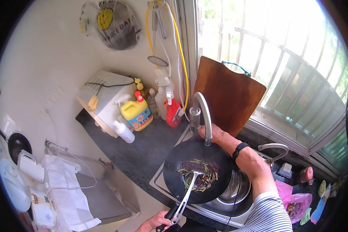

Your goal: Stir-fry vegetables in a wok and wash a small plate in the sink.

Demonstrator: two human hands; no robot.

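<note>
My left hand (159, 219) grips the black handle (171, 213) of a dark wok (171, 162) from below. A metal spatula (188, 192) leans across the wok, its slotted handle end lying against that hand. Chopped green and purple bean-like vegetables (204, 182) lie in the wok, with small red bits among them. Across the wok's far side, my right hand (204, 132) reaches to the base of a curved metal faucet (201, 100) with a thick cylindrical body. Its fingers are mostly hidden behind the spout, whose outlet hangs over the wok's rim.
The wok sits over a steel sink (243, 214) holding a metal bowl (235, 191). A wooden cutting board (229, 90) leans by the barred window. A yellow jug (137, 113), red spray bottle (174, 111) and white bottle (124, 132) stand left. A pink bag (300, 206) lies right, near a second faucet (275, 149).
</note>
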